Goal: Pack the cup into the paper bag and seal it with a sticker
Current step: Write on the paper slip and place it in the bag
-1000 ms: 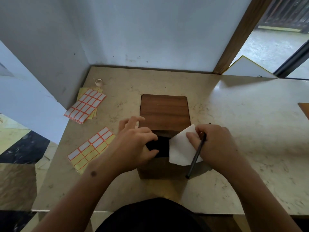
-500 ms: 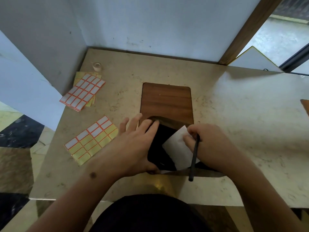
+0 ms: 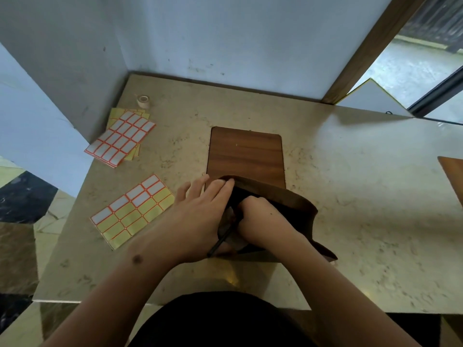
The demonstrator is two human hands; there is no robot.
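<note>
The brown paper bag (image 3: 298, 205) stands open on the near end of a wooden board (image 3: 246, 156). My left hand (image 3: 198, 221) grips the bag's left rim, fingers over the top edge and thumb low at the front. My right hand (image 3: 263, 219) is pushed down inside the bag's mouth, closed around the flat white cup, of which only a grey shaded patch (image 3: 226, 222) shows. The same hand also holds a black pen (image 3: 221, 241), which sticks out toward me over the bag's front edge.
A sheet of red-edged stickers (image 3: 132, 210), partly peeled to yellow backing, lies left of the bag. A stack of full sheets (image 3: 121, 139) and a small tape roll (image 3: 143, 100) sit at the back left by the wall. Another wooden piece (image 3: 452, 176) pokes in at the right edge.
The bag has been pulled open. My right hand has gone down into it with the white cup and the pen, so the cup is now nearly hidden. My left hand shifted onto the rim.
</note>
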